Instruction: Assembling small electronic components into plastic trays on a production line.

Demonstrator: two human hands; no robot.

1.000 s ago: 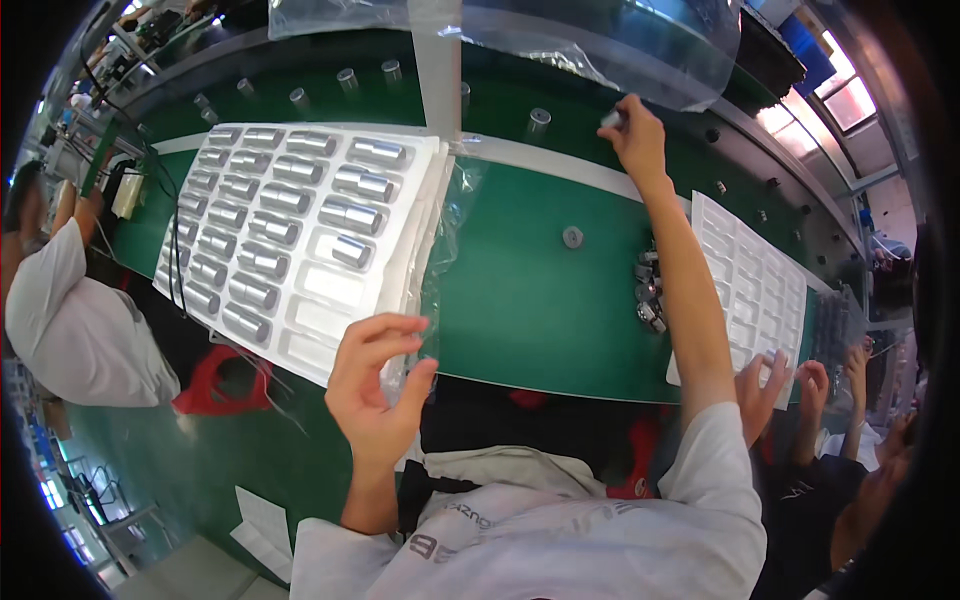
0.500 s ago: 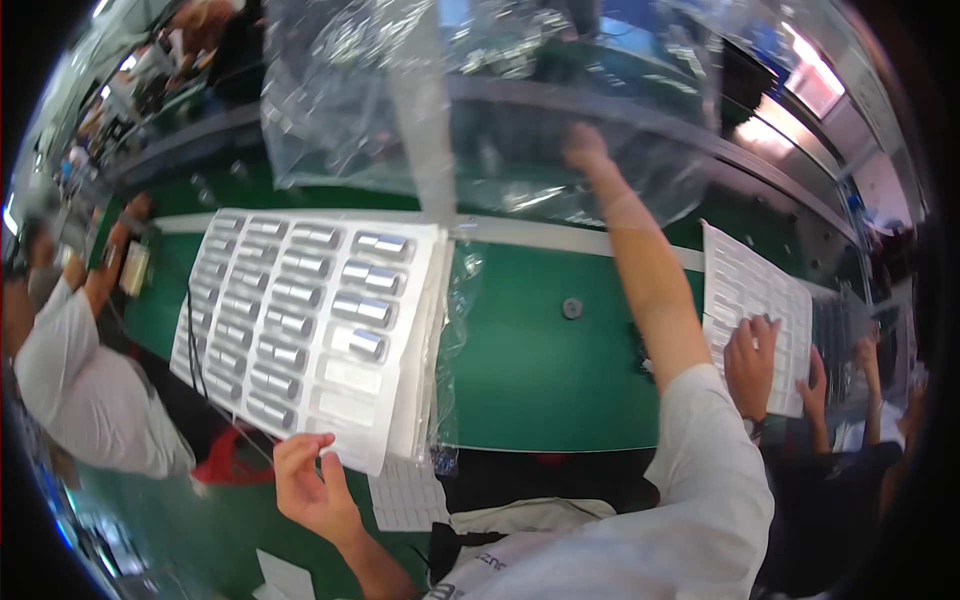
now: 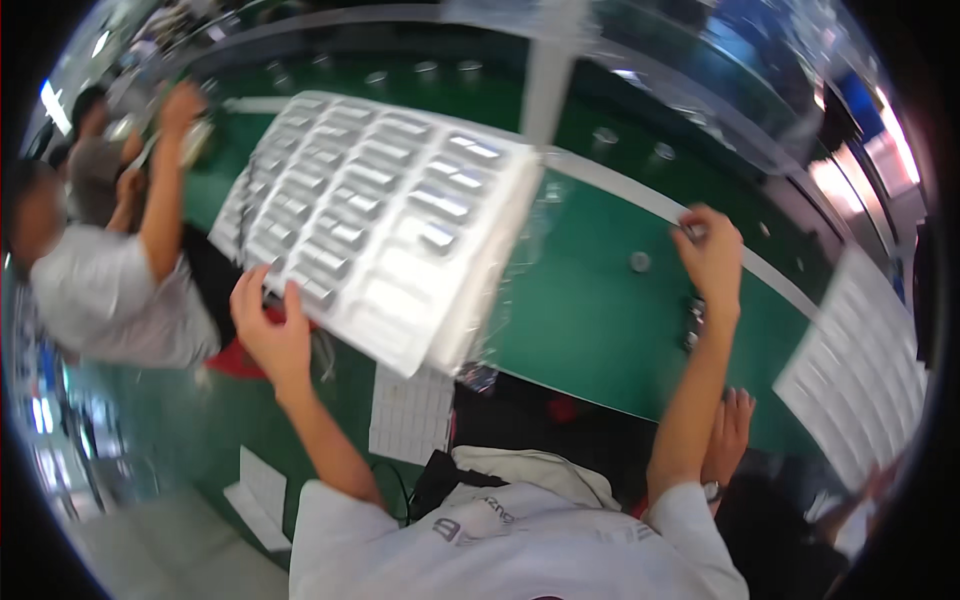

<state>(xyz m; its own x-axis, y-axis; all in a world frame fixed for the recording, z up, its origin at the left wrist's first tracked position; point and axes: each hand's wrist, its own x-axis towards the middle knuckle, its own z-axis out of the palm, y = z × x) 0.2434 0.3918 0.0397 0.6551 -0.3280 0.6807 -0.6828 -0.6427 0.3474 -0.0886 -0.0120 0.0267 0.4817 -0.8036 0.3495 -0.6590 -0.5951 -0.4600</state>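
A stack of white blister trays [image 3: 385, 215] with several rows of pockets lies tilted over the green table [image 3: 590, 330], its near edge sticking out past the table's front. My left hand [image 3: 270, 335] grips that near edge from below, fingers curled onto the tray. Clear plastic film [image 3: 515, 280] hangs around the stack's right side. My right hand [image 3: 712, 258] is stretched out over the table to the right, its fingertips pinched on a small pale piece [image 3: 690, 232] that is too small to identify.
A small round part [image 3: 640, 262] and a cluster of dark parts [image 3: 693, 325] lie on the table. Another white tray [image 3: 860, 365] sits at the right. A co-worker in a white shirt [image 3: 120, 295] works at the left. Someone else's hand [image 3: 735, 430] is by my right elbow. A smaller white tray [image 3: 410, 410] lies below.
My left hand came up from below and took hold of the tray stack's near edge. My right hand drew back from the far side toward the middle of the table.
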